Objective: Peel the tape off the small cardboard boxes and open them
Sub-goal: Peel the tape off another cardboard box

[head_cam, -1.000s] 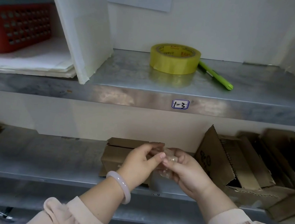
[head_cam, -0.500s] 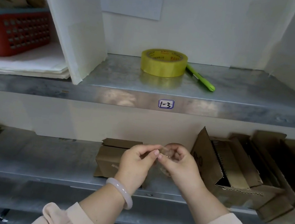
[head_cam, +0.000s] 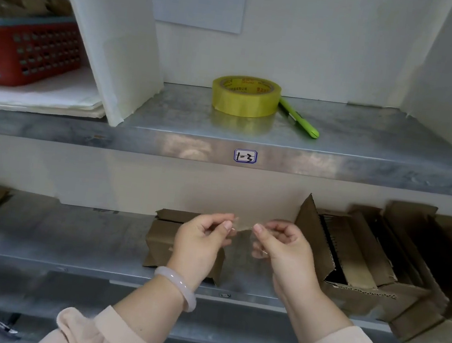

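1. A person's left hand (head_cam: 199,242) and right hand (head_cam: 283,249) are raised side by side in front of a metal lower shelf (head_cam: 68,237). Each hand pinches one end of a strip of clear tape (head_cam: 241,230) between thumb and forefinger, with the other fingers curled in.
2. The step in hand seems to be disposing of this peeled strip. It would go best with the sticky face turned away from the skin and the strip folded onto itself. One hand should then let go first, so the tape cannot cling to both hands or fall back on the cardboard.
3. The small cardboard box (head_cam: 162,237) sits on the lower shelf just behind the left hand, which partly hides it. It is plain brown and a little crumpled, and a flap along its back edge looks lifted. Whether any tape is left on it cannot be told.
4. The strip is see-through and wrinkled, faint against the pale wall. It appears to touch nothing but the fingers.
5. To the right on the same shelf, several opened boxes (head_cam: 351,255) lie with their flaps apart. On the upper shelf (head_cam: 365,137) a yellow tape roll (head_cam: 245,95) stands just beside a green pen (head_cam: 299,117).
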Motion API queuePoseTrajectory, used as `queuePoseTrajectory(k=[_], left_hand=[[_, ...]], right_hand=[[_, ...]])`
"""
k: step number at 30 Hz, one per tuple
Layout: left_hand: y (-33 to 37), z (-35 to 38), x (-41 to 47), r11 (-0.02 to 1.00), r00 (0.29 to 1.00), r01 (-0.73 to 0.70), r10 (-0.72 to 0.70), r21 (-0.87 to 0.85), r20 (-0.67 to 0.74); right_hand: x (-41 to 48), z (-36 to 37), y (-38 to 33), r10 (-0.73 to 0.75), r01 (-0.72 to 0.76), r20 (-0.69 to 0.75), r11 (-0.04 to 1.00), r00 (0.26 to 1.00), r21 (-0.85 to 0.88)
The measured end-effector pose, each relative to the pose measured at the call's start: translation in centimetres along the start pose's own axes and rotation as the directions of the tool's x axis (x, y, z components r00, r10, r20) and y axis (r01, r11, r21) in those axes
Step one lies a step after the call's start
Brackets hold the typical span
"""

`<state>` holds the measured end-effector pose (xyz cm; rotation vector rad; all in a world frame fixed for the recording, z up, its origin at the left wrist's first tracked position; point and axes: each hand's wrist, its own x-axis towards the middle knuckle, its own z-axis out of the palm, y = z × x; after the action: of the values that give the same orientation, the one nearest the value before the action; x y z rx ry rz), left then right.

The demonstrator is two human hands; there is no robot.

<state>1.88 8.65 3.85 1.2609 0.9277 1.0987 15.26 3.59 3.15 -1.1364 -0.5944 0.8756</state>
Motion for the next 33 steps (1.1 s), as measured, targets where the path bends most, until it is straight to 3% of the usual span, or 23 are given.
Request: queuePoseTrajectory(k=[3, 5, 11, 14, 19, 25, 30, 33], left_hand=[[-0.4, 0.6, -1.4, 0.959, 0.976, -0.155, 0.112, 0.237, 0.185], [-0.8, 1.2, -1.9, 0.949, 0.957, -0.184, 0.114, 0.255, 0.268], [-1.1, 0.5, -0.7, 0.848, 0.964, -0.263, 0.216, 0.459, 0.154], [-0.9, 0.4, -0.3, 0.888, 0.981, -0.194, 0.169, 0.418, 0.095], [-0.8, 0.2, 0.5, 0.947, 0.995, -0.076, 0.053, 0.312, 0.080], [-1.2, 0.2, 1.6, 0.990, 0.991, 0.124, -0.127, 0.062, 0.036], [-1.6, 0.5, 1.4, 0.988, 0.988, 0.146, -0.148, 0.041, 0.043], [-2.2, 0.6, 0.9, 0.988, 0.991, 0.057, -0.074, 0.146, 0.110]], right_hand=[[-0.1, 0.3, 0.1, 0.033, -0.033, -0.025, 0.999, 0.999, -0.029], [-0.3, 0.6, 0.3, 0.087, -0.087, -0.031, 0.996, 0.996, -0.007], [-0.4, 0.2, 1.8, 0.241, -0.234, 0.030, 0.959, 0.970, -0.160], [-0.8, -0.2, 1.8, 0.223, -0.206, 0.147, 0.971, 0.964, -0.123], [-1.2, -0.2, 1.5, 0.185, -0.179, 0.196, 0.983, 0.963, -0.052], [-0.4, -0.2, 1.3, 0.060, -0.020, 0.159, 0.971, 0.986, -0.237], [0.4, -0.3, 1.4, -0.038, 0.072, 0.098, 0.925, 0.994, -0.374], [1.0, -0.3, 1.3, -0.024, 0.047, 0.062, 0.914, 0.998, -0.404]])
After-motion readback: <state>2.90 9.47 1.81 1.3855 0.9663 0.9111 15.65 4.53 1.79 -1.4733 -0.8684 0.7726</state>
